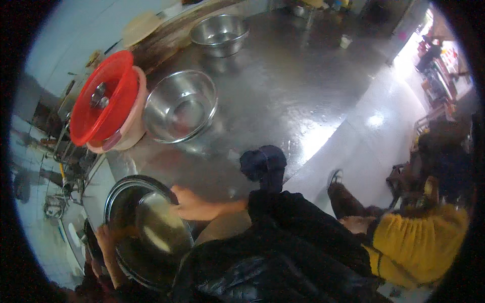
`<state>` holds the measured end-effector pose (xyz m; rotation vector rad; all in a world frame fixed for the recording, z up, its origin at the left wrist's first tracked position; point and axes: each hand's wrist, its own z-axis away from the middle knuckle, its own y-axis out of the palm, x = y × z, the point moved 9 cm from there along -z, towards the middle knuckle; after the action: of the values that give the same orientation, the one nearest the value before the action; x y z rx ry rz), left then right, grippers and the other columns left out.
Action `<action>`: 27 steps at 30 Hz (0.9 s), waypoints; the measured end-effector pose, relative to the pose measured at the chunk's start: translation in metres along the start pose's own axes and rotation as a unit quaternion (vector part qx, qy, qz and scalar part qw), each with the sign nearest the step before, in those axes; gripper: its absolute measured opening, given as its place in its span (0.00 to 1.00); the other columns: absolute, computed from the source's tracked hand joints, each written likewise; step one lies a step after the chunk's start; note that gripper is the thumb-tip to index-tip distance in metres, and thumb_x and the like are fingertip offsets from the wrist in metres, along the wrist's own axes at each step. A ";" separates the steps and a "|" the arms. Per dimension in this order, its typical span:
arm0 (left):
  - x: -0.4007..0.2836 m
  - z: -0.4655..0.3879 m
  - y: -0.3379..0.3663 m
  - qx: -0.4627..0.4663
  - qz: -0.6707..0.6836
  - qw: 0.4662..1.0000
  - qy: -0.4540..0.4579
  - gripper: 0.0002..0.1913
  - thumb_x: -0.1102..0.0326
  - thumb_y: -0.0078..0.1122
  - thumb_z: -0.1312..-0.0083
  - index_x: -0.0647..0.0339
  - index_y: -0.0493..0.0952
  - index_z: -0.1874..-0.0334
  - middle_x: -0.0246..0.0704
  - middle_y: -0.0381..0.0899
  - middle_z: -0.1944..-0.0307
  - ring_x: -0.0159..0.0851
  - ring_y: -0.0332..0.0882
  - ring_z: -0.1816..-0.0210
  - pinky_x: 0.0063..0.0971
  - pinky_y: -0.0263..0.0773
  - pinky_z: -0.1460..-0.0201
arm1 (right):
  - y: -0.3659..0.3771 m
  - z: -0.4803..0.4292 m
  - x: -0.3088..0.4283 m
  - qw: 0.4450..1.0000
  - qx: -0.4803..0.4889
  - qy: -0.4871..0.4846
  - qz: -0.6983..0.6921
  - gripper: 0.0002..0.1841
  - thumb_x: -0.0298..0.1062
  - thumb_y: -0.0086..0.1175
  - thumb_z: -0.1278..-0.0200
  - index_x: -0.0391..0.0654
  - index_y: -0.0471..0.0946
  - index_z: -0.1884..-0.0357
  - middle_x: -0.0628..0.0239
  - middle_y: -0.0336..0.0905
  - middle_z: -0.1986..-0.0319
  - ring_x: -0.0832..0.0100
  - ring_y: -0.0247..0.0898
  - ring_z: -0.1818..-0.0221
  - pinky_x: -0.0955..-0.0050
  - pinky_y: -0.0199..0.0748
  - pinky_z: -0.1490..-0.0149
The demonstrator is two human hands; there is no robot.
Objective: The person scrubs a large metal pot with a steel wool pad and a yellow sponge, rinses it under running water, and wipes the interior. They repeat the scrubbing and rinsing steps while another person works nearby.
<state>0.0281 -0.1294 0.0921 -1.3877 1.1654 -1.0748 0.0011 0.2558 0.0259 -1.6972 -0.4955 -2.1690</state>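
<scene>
A deep, shiny metal basin (151, 280) is tilted at the lower left, its hollow inside dark with a bright yellowish reflection. My left hand (104, 238) grips its left rim. On the opposite side, my right hand (193, 204) holds the upper right rim, with the fingers partly hidden by blur and the basin's edge. Just beyond is a steel worktable (257, 102). On it rests a wide stainless steel bowl (182, 106), next to a red plastic basin (104, 98) that holds small metal items (99, 95) and sits in a pink basin (138, 121).
Another steel bowl (219, 36) stands farther back by the wall, and a small white cup (345, 41) near the far end. A dark object (263, 163), not identifiable, juts over the table's near edge. At right are a person in yellow (420, 242) and a pale floor (379, 121).
</scene>
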 end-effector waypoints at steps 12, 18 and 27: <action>-0.035 0.082 0.026 -0.064 -0.050 0.997 -0.015 0.12 0.60 0.50 0.39 0.62 0.69 0.76 0.37 0.66 0.81 0.42 0.66 0.78 0.34 0.63 0.75 | -0.010 0.003 0.024 0.991 -0.051 -0.120 0.043 0.24 0.34 0.49 0.54 0.24 0.62 0.59 0.41 0.70 0.70 0.50 0.69 0.70 0.59 0.67 0.66; -0.054 0.093 0.026 -0.062 0.026 0.993 -0.096 0.13 0.60 0.50 0.38 0.64 0.69 0.74 0.40 0.68 0.80 0.44 0.67 0.78 0.35 0.63 0.75 | -0.013 0.013 0.034 0.995 -0.018 -0.075 0.064 0.26 0.35 0.49 0.53 0.25 0.62 0.55 0.39 0.68 0.63 0.49 0.67 0.59 0.57 0.66 0.57; -0.001 0.192 -0.016 -0.077 0.147 0.944 -0.285 0.15 0.59 0.50 0.37 0.67 0.70 0.72 0.45 0.71 0.79 0.47 0.69 0.78 0.36 0.64 0.75 | -0.015 0.002 0.015 0.984 -0.139 -0.092 0.062 0.19 0.33 0.53 0.54 0.33 0.68 0.60 0.48 0.73 0.68 0.58 0.71 0.64 0.62 0.69 0.58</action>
<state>0.2188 -0.1007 0.0852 -1.4551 0.9893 -0.3345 -0.0077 0.2692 0.0397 -2.0291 -0.1298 -2.0795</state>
